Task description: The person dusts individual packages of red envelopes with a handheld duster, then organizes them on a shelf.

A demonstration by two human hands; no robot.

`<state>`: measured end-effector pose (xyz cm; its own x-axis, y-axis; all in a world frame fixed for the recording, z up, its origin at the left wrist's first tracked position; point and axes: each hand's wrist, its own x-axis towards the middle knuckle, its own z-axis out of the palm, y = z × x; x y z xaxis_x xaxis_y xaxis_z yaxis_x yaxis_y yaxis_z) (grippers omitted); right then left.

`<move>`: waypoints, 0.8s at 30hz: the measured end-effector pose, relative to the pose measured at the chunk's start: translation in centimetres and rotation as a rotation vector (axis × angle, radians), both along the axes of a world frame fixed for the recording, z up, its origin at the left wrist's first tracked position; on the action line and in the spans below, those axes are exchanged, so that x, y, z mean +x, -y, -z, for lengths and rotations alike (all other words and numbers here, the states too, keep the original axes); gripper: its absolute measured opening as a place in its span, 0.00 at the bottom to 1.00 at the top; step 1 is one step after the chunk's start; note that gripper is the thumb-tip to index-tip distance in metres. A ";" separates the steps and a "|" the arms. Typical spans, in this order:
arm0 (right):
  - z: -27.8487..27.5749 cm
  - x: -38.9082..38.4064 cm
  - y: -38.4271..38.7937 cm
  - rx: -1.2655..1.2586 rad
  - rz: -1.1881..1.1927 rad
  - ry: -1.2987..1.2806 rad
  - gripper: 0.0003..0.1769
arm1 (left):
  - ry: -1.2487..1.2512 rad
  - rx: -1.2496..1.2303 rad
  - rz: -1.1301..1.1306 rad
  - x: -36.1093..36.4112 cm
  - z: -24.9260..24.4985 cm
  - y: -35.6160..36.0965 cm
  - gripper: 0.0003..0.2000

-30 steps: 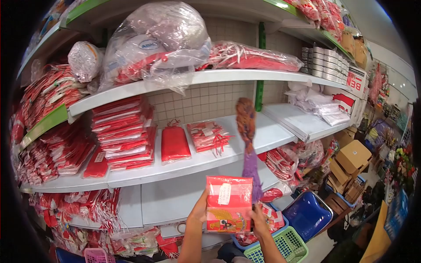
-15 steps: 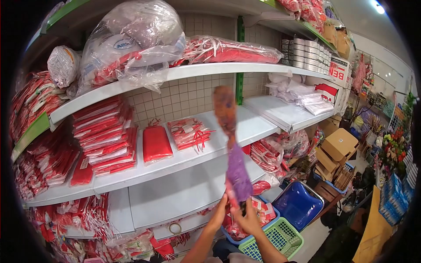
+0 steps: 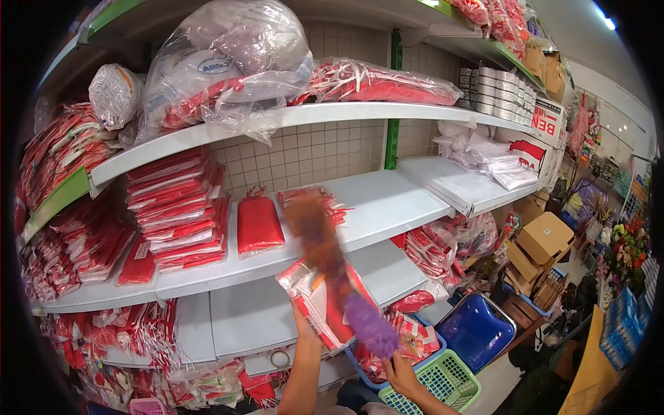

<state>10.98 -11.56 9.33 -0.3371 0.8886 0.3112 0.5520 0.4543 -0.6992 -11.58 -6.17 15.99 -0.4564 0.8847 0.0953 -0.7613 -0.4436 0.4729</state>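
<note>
My left hand [image 3: 308, 332] holds a flat clear-wrapped packet [image 3: 325, 301] with red and white contents, tilted in front of the lower shelf. In my right hand [image 3: 403, 377] is the handle end of a duster [image 3: 370, 321], purple near the grip and brown-orange toward its blurred tip. The duster crosses over the packet, its far end reaching up past the shelf edge. Behind it, a second packet [image 3: 339, 207] with red ribbons lies on the middle shelf beside a red packet [image 3: 259, 225].
Stacked red and white packets [image 3: 180, 214] fill the middle shelf's left part. Above, the upper shelf [image 3: 346, 111] carries large plastic bags. Low at the right are a green basket [image 3: 449, 387], a blue container [image 3: 477, 328] and cardboard boxes [image 3: 543, 238].
The duster has swung left and tilted over. A packet now shows in my left hand, which has moved left, away from my right hand. The view has shifted slightly.
</note>
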 end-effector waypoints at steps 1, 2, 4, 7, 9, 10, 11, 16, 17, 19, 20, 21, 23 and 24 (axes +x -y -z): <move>-0.2 0.4 -0.3 0.066 -0.064 0.068 0.11 | -0.005 0.088 -0.043 -1.1 3.3 -1.9 0.30; -0.4 0.7 -0.5 0.131 -0.127 0.135 0.10 | -0.009 0.434 0.198 -2.2 5.8 -3.0 0.29; -1.2 0.6 -1.9 0.122 -0.054 0.039 0.10 | -0.042 0.493 0.301 -2.1 5.6 -2.7 0.29; -3.0 0.1 -3.1 0.112 -0.005 -0.088 0.10 | -0.036 -0.005 0.053 0.7 -0.1 0.2 0.32; -3.5 -0.3 -3.4 0.093 -0.043 -0.094 0.10 | -0.021 0.072 0.118 0.1 -0.1 -0.3 0.32; -3.8 -0.1 -3.4 0.135 -0.116 0.005 0.10 | -0.013 0.110 0.148 -0.6 0.2 -0.9 0.32; -4.1 0.3 -3.2 0.176 -0.190 0.103 0.10 | 0.083 0.486 0.299 -2.7 2.4 -2.7 0.31; -2.5 0.4 -3.2 0.104 -0.126 0.061 0.11 | 0.086 0.288 -0.050 -3.6 -4.6 -0.9 0.28; -2.6 0.1 -2.7 0.078 -0.111 0.010 0.11 | 0.075 0.307 -0.105 -4.2 -4.8 -0.9 0.29; -2.7 0.1 -2.0 0.087 -0.160 0.017 0.12 | 0.088 0.464 -0.030 -5.3 -4.6 -1.8 0.25; -2.7 0.3 -1.7 0.123 -0.222 0.074 0.12 | 0.047 0.669 0.100 -8.7 -0.1 -4.4 0.24; -2.6 0.4 -1.6 0.159 -0.282 0.130 0.12 | 0.003 0.872 0.233 -10.6 2.4 -5.8 0.23; -1.5 -0.1 -1.8 0.019 -0.202 0.039 0.12 | 0.073 0.692 0.240 -7.1 -3.3 -2.5 0.24; -1.2 -0.4 -1.8 -0.049 -0.160 -0.006 0.12 | 0.071 0.541 0.144 -4.9 -6.4 -0.6 0.25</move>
